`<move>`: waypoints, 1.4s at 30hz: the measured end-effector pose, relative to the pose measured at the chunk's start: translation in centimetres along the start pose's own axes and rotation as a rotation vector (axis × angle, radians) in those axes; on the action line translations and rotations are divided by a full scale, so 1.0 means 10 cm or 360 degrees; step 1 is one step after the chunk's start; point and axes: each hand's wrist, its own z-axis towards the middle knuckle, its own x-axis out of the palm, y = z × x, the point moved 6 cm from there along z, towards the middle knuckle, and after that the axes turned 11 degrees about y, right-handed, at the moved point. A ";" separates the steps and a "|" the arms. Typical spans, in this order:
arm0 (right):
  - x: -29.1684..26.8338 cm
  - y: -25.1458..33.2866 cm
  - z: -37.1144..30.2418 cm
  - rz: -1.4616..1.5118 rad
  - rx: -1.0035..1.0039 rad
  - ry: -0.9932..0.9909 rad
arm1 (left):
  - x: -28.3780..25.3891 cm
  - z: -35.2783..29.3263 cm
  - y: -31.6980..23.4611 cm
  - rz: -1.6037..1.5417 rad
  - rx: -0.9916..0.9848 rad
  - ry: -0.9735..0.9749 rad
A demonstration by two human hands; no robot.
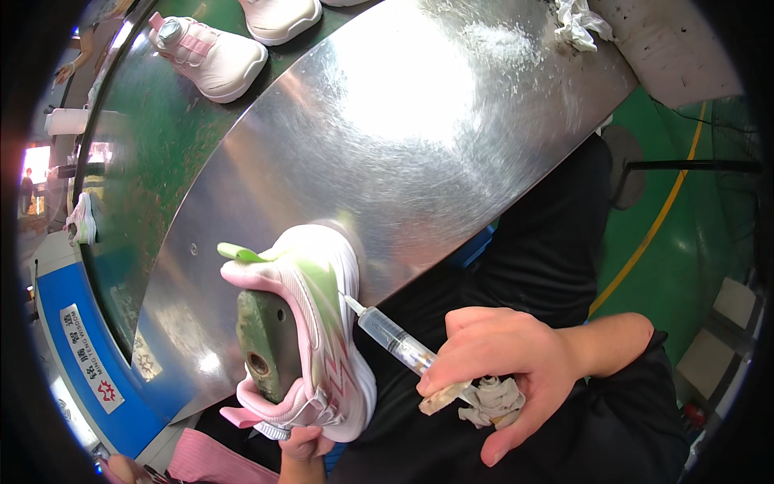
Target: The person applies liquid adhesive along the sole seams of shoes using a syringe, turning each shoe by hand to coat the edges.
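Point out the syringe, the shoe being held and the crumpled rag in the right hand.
syringe (pixel 393 336), head view, on its clear barrel.
shoe (pixel 326 323), head view, on its green-and-white side.
crumpled rag (pixel 493 401), head view, on its bunched middle.

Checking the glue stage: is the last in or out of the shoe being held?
In: the green last fills the opening of the pink-and-white shoe.

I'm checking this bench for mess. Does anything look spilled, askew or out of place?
A whitish smear clouds the far part of the metal table, beside a crumpled rag at its edge. The shoe overhangs the near edge, propped by the left hand, while the right hand holds a syringe to its side.
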 end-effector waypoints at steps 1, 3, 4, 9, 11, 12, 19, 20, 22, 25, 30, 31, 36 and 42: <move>0.00 0.03 0.02 0.0021 -0.0016 -0.0004 | 0.07 0.06 0.07 -0.0042 -0.0037 0.0016; 0.01 0.07 0.04 0.0010 0.0022 0.0036 | 0.17 0.11 0.18 -0.0120 -0.0107 0.0032; 0.01 0.09 0.05 -0.0001 0.0061 0.0067 | 0.20 0.13 0.22 -0.0160 -0.0140 0.0042; 0.03 0.24 0.09 0.0042 0.0165 0.0118 | 0.20 0.19 0.45 -0.0597 -0.0412 0.0433; 0.02 0.35 0.09 -0.0063 0.0180 0.0194 | 0.34 0.27 0.46 -0.0631 -0.0393 0.0354; 0.02 0.42 0.07 -0.0092 0.0202 0.0222 | 0.39 0.32 0.46 -0.0564 -0.0387 0.0308; -0.01 0.81 -0.08 -0.0173 0.0314 0.0212 | 0.72 0.65 0.49 -0.0403 -0.0312 0.0497; -0.01 0.87 -0.11 -0.0184 0.0318 0.0191 | 0.78 0.70 0.48 -0.0399 -0.0312 0.0588; -0.01 0.97 -0.16 -0.0224 0.0345 0.0193 | 0.83 0.78 0.51 -0.0494 -0.0391 0.0603; -0.04 0.99 -0.30 -0.0124 0.0560 0.0145 | 0.96 0.89 0.49 -0.0496 -0.0293 0.0493; -0.03 1.26 -0.30 -0.0478 0.0284 0.0161 | 1.35 1.11 0.35 -0.0716 -0.0398 0.0788; -0.03 1.27 -0.31 -0.0499 0.0295 0.0162 | 1.38 1.13 0.36 -0.0744 -0.0432 0.0779; -0.05 1.29 -0.36 -0.0681 0.0231 0.0128 | 1.56 1.23 0.26 -0.0761 -0.0310 0.0864; -0.03 1.28 -0.31 -0.0888 0.0196 0.0167 | 1.60 1.33 0.27 -0.0804 -0.0274 0.0940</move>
